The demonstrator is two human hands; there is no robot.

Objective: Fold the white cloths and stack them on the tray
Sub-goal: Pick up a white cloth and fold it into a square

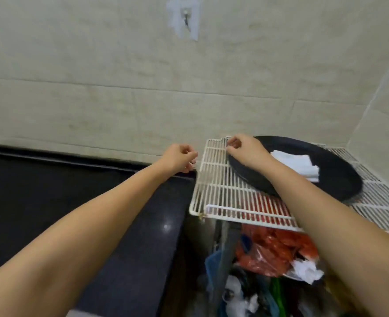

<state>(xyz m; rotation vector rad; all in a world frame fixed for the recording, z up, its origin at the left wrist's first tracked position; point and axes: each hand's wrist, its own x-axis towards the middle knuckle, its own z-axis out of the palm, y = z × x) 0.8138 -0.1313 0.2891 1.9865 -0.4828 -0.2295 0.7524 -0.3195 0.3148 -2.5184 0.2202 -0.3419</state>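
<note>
Pale tiled wall (189, 92) is filling the view ahead of me, with a dark countertop (51, 191) under my left arm. I am holding my left hand (179, 159) out with fingers curled; whether it is pinching anything I cannot tell. My right hand (243, 148) is hovering over the wire rack (214, 177), fingers curled too, its grip unclear. Just right of that hand, folded white cloths (296, 164) are lying on the black tray (339, 179). That tray may be resting unsteadily on the rack; nudging it could be sliding it toward the bags (273, 255) below. No writing is showing.
</note>
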